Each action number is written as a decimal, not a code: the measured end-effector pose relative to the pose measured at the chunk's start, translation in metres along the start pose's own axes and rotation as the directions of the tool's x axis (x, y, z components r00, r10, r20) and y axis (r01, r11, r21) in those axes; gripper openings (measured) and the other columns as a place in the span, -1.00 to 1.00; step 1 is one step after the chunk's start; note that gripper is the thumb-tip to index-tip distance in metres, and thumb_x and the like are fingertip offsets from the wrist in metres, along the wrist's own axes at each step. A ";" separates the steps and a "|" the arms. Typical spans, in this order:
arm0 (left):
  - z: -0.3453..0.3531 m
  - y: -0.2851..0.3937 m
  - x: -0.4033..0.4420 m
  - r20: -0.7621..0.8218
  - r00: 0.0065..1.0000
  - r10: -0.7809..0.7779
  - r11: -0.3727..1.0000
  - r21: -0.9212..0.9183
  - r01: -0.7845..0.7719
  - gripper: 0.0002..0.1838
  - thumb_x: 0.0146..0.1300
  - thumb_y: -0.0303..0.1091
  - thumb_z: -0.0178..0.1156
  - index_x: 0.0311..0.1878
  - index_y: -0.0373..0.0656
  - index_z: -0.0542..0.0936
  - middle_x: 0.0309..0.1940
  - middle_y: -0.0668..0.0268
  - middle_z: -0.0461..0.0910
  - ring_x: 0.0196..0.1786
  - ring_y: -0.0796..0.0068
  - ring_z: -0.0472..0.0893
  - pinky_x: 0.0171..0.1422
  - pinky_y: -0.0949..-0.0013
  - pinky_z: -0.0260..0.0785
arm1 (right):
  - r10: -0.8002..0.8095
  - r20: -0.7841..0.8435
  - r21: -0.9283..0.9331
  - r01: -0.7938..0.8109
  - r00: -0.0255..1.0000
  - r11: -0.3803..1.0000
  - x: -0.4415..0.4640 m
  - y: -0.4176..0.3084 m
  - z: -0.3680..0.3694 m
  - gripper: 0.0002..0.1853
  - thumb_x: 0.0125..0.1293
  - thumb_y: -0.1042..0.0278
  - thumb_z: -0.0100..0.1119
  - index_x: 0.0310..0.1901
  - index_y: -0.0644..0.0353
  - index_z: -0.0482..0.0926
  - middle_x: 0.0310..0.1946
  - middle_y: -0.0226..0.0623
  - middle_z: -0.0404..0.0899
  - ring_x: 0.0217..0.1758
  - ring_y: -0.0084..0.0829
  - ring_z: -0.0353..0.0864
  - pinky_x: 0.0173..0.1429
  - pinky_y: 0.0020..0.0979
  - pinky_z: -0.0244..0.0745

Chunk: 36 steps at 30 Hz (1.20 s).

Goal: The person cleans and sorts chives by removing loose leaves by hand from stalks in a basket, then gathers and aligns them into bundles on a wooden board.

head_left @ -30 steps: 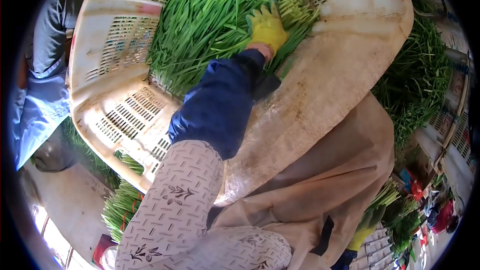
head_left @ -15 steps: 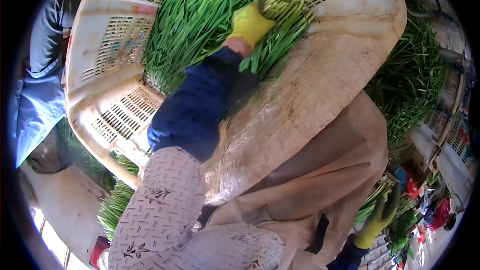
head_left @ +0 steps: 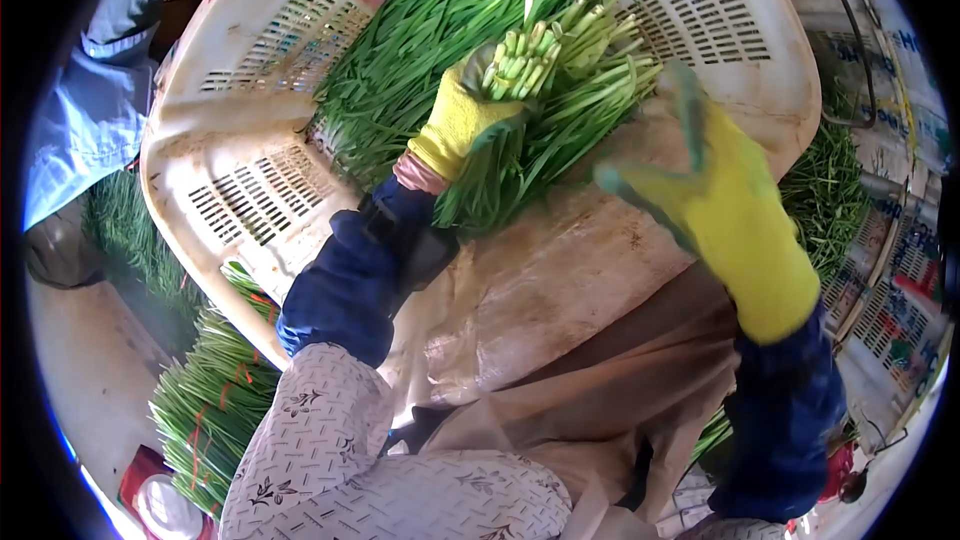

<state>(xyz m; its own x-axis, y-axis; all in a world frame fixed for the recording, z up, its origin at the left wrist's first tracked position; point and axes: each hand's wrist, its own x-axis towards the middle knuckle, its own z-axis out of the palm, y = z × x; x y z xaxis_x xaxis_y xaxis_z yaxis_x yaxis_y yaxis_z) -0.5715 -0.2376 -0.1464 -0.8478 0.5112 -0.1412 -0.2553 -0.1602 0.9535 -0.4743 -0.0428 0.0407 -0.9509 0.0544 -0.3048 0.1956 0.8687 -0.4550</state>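
My left hand (head_left: 460,125), in a yellow glove with a dark green palm, is closed around a bunch of garlic chives (head_left: 525,60). Their pale cut stem ends point up and the green leaves hang below the fist. Under and beside it, more loose garlic chives (head_left: 400,50) fill a white slotted plastic basket (head_left: 170,180). To the right, my gloved right hand (head_left: 735,210) hovers over the basket's near right side, thumb and fingers spread, holding nothing. Its fingertips are slightly blurred.
A stained tan sheet (head_left: 560,280) covers the basket's near side and runs towards my lap. Chive bundles tied with red bands (head_left: 215,400) stand at lower left. More greens (head_left: 825,200) lie beyond the basket's right edge. Another person's leg (head_left: 120,30) shows at upper left.
My left hand has lifted a bunch of chives from the pile, stem ends up. My right hand has come up from the lower right to beside the basket.
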 end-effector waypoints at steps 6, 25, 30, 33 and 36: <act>-0.004 -0.004 -0.011 0.021 0.986 0.167 0.985 -0.053 -0.166 -0.40 -0.07 -0.60 0.39 0.13 -0.33 0.46 -0.03 0.35 0.58 -0.01 0.62 0.50 0.18 0.43 0.38 | 0.280 0.097 0.132 -0.292 0.955 0.947 0.063 -0.021 0.062 0.25 -0.27 -0.26 0.54 0.34 0.45 0.16 0.09 0.12 0.51 0.20 -0.08 0.51 0.23 -0.26 0.44; -0.061 0.056 0.009 0.338 0.881 -0.330 0.926 0.296 0.233 -0.28 0.18 -0.22 0.30 0.36 -0.30 0.30 -0.08 0.08 0.62 -0.16 0.41 0.59 -0.03 0.38 0.53 | 0.324 -0.145 0.886 -0.023 0.935 0.463 0.104 -0.012 0.113 -0.86 0.11 0.55 0.36 -0.26 0.22 0.68 -0.37 -0.39 0.62 -0.36 -0.52 0.58 -0.31 -0.45 0.62; -0.070 -0.136 0.099 0.493 0.827 -0.270 0.911 0.409 0.054 -0.21 0.12 -0.12 0.33 0.38 -0.21 0.26 0.24 0.08 0.42 0.26 0.30 0.44 0.33 0.28 0.30 | 0.247 0.012 0.865 -0.133 0.969 0.484 0.084 -0.060 0.107 -0.66 0.05 0.49 0.34 -0.07 0.19 0.58 -0.31 -0.44 0.56 -0.34 -0.60 0.55 -0.30 -0.52 0.61; -0.011 -0.102 0.076 0.455 0.834 -0.312 0.694 0.709 -0.128 -0.03 0.01 0.14 0.32 0.44 -0.07 0.17 0.30 0.08 0.35 0.32 0.15 0.37 0.37 0.11 0.19 | -0.072 -0.121 0.514 0.125 0.990 0.849 0.055 -0.070 0.101 -0.73 0.12 0.56 0.24 -0.10 0.22 0.56 -0.30 -0.40 0.55 -0.39 -0.59 0.51 -0.23 -0.54 0.49; 0.023 -0.071 0.056 0.388 0.865 -0.318 0.346 0.897 -0.275 0.15 -0.10 0.39 0.32 0.50 0.06 0.07 0.37 0.07 0.27 0.37 -0.01 0.29 0.41 -0.05 0.09 | -0.317 -0.258 0.393 0.399 0.912 0.829 0.027 -0.075 0.092 -0.80 0.13 0.50 0.22 -0.17 0.22 0.55 -0.31 -0.23 0.54 -0.39 -0.23 0.55 -0.26 -0.32 0.50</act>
<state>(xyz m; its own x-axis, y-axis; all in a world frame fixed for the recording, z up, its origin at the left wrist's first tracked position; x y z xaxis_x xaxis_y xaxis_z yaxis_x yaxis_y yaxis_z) -0.5904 -0.1782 -0.2161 -0.4715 0.8209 -0.3222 0.5621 0.5613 0.6075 -0.4926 -0.1523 -0.0105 -0.9917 -0.0987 0.0826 -0.1235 0.5482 -0.8272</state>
